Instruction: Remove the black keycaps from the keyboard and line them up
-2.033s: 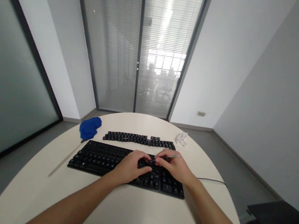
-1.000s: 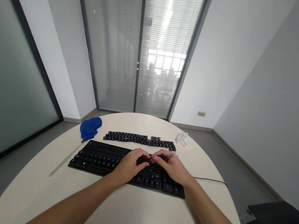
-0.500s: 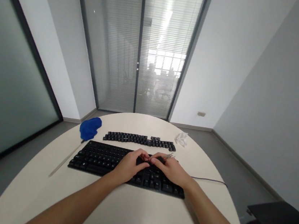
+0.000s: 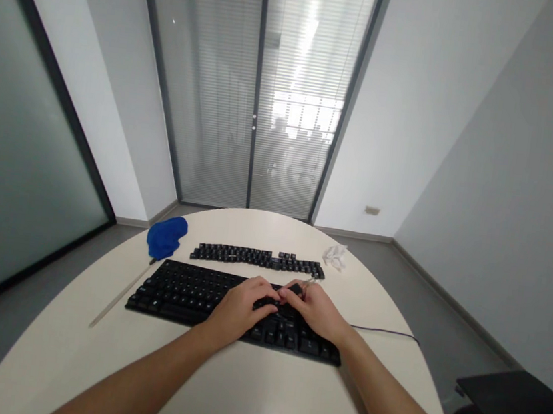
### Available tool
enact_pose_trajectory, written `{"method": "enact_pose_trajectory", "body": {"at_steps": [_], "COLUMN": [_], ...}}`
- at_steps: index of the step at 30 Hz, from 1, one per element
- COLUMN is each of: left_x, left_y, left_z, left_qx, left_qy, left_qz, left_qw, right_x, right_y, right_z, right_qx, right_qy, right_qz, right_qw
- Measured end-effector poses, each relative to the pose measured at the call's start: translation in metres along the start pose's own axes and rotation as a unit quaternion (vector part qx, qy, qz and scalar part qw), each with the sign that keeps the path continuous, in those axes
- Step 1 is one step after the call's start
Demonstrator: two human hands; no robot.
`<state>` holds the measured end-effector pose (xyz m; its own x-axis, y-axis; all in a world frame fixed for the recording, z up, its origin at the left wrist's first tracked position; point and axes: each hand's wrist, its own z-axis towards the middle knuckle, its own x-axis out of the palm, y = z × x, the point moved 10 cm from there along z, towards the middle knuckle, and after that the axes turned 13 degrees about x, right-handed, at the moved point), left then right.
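Shifted up-left since the earlier frame, the thin tool (image 4: pixel 312 281) sits in the right hand (image 4: pixel 318 309), whose fingertips meet the left hand (image 4: pixel 240 305) over the keyboard (image 4: pixel 190 289) at lower centre, probably for steadiness, though the left's grip is unclear.

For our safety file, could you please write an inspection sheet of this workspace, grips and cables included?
Surface: pale table, curved edge.
Work things: black keyboard; loose black keycaps in rows beyond it.
Clutter: blue cloth and thin stick at left; crumpled white material at right.
Grips: left grip and right grip close together over the keyboard; thin tool at the right one; anything pinched too small to tell.
Cables: one dark cable, right side.
Surroundings: glass partition and pale wall beyond.
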<state>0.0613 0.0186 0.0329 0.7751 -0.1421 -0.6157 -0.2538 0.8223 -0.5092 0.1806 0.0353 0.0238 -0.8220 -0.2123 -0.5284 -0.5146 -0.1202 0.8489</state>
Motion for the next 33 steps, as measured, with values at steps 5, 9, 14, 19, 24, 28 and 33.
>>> {"method": "enact_pose_trajectory", "body": {"at_steps": [5, 9, 14, 19, 24, 28, 33], "left_x": [0.002, 0.001, -0.002, -0.007, -0.007, -0.006, -0.006], "left_y": [-0.002, -0.004, -0.003, 0.014, 0.031, 0.033, 0.03], "left_z": [-0.001, 0.0, 0.001, -0.002, -0.006, -0.006, -0.006], "left_qx": [-0.001, 0.0, -0.004, -0.061, -0.11, -0.121, -0.115], "left_qy": [0.015, 0.019, 0.001, -0.037, -0.075, -0.083, -0.074], "left_qz": [0.015, 0.018, 0.005, -0.005, -0.058, -0.093, -0.095], "left_qw": [1.0, 1.0, 1.0, 0.997, 0.989, 0.985, 0.986], "right_x": [-0.001, -0.001, 0.0, -0.024, -0.024, -0.01, 0.001], "right_y": [0.002, 0.005, 0.008, 0.014, 0.026, 0.03, 0.037], "right_z": [-0.001, -0.003, -0.003, -0.007, -0.015, -0.02, -0.023], "right_qx": [0.002, 0.006, -0.003, -0.05, -0.133, -0.158, -0.158], "right_qy": [-0.001, -0.007, -0.007, -0.084, -0.083, -0.041, -0.015], "right_qz": [0.002, -0.015, -0.026, -0.052, -0.156, -0.209, -0.243], "right_qw": [1.0, 1.0, 1.0, 0.994, 0.975, 0.964, 0.957]}}
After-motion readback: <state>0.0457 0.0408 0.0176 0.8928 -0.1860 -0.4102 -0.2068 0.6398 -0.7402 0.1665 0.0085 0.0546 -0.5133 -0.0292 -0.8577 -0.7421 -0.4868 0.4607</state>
